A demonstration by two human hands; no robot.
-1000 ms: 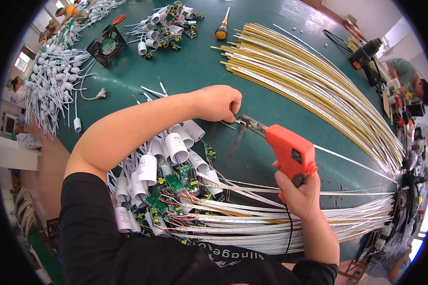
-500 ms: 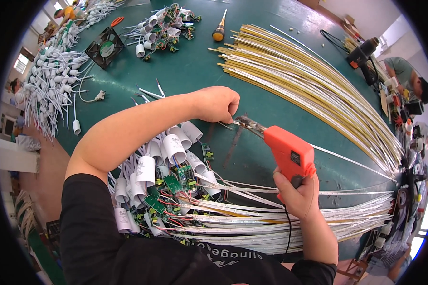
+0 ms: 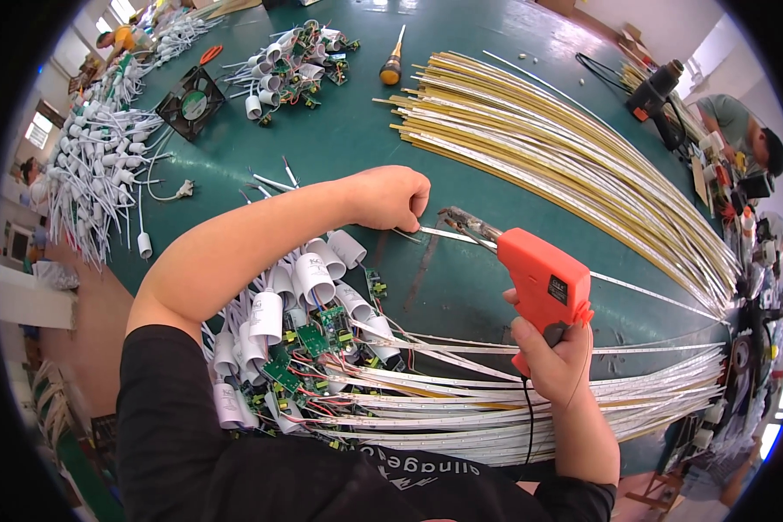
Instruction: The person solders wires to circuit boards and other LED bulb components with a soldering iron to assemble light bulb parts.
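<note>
My right hand (image 3: 555,358) grips a red soldering gun (image 3: 544,278) by its handle, a finger near the trigger. Its dark metal tip (image 3: 451,216) points left and hovers just above a thin white LED strip (image 3: 461,235). At the strip's left end, my left hand (image 3: 393,197) has its fingers pinched together on a thin wire (image 3: 407,236), partly hidden beneath them. Below my left forearm lies a heap of white lamp caps (image 3: 313,277) with green circuit boards (image 3: 280,370). More white LED strips (image 3: 496,404) run rightward from them.
A large bundle of yellow and white strips (image 3: 548,165) lies at the far right, with a screwdriver (image 3: 391,65) beside it. At the back left are a black fan (image 3: 191,103) and piles of lamp caps (image 3: 109,148). A heat gun (image 3: 655,91) and another person (image 3: 739,130) are at right.
The soldering gun has moved right, and its tip has come away from the strip's end by my left fingers. My left hand keeps its pinch, almost in place.
</note>
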